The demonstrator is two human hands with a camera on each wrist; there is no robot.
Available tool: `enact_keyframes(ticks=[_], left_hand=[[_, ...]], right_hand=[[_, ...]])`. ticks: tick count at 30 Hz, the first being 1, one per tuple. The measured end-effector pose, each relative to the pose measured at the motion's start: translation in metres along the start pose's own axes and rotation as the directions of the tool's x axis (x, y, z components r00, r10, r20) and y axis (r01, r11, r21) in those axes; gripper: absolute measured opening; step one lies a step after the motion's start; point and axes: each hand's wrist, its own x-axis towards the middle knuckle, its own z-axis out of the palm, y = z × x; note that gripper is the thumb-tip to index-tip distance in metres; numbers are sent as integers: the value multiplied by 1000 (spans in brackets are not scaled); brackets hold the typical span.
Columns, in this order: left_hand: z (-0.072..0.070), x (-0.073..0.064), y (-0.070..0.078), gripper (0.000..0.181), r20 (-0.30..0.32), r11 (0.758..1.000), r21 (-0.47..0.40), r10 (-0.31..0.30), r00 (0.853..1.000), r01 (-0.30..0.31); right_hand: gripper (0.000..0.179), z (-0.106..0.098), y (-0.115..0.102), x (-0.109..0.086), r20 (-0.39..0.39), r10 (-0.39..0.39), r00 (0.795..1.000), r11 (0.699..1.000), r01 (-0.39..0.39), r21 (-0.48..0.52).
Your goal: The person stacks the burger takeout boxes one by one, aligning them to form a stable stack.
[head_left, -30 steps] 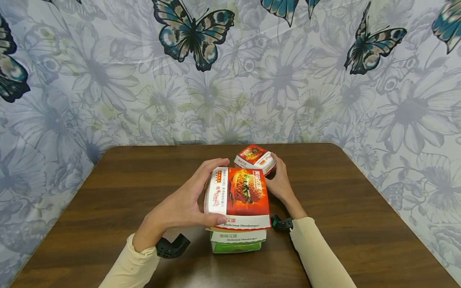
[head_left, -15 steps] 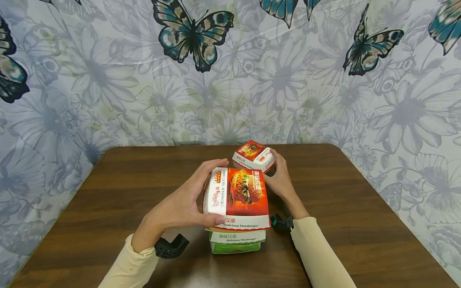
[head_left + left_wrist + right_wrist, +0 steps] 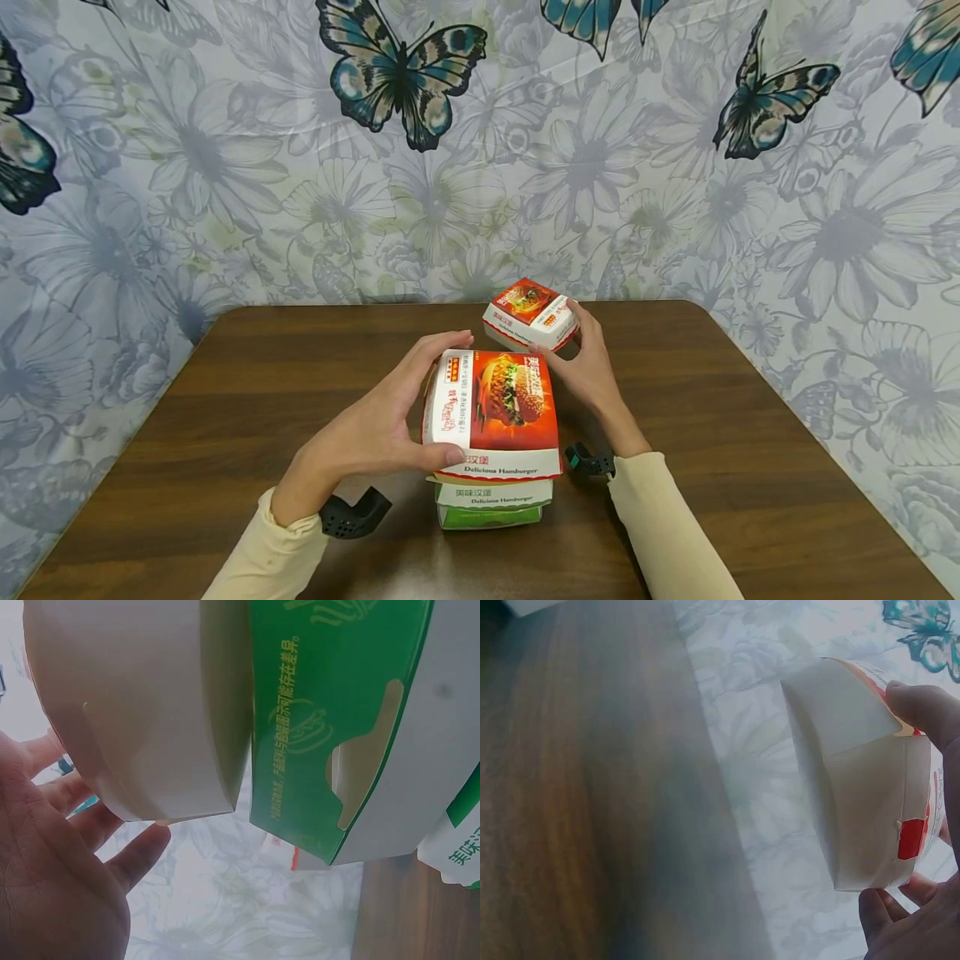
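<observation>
My left hand (image 3: pixel 363 429) grips a red hamburger box (image 3: pixel 513 400), thumb at its front left corner and fingers along the far left side. Directly under it sits a green-and-white hamburger box (image 3: pixel 491 517) on the table. In the left wrist view, a pale box surface (image 3: pixel 142 712) is by the fingers and a green box side (image 3: pixel 300 735) stands next to it. Farther back, my right hand (image 3: pixel 592 375) holds a smaller-looking red-and-white hamburger box (image 3: pixel 528 312), tilted. From the right wrist camera, the thumb and fingers pinch this box (image 3: pixel 866 795) at opposite sides, its pale faces showing.
The brown wooden table (image 3: pixel 247 400) has its far edge just behind the right hand's box. A cloth (image 3: pixel 585 167) printed with flowers and butterflies hangs behind the table. Black bands (image 3: pixel 356 512) sit at both wrists.
My right hand has raised the farther red box, which now overlaps the cloth above the table's far edge. The left hand and the stacked boxes have hardly moved.
</observation>
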Motion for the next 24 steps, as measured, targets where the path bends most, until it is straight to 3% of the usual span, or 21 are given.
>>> enact_keyframes(ticks=[24], left_hand=[[-2, 1, 1, 102, 21, 999, -25, -21, 1000, 22]], right_hand=[[91, -27, -46, -2, -60, -117, 991, 992, 119, 28]])
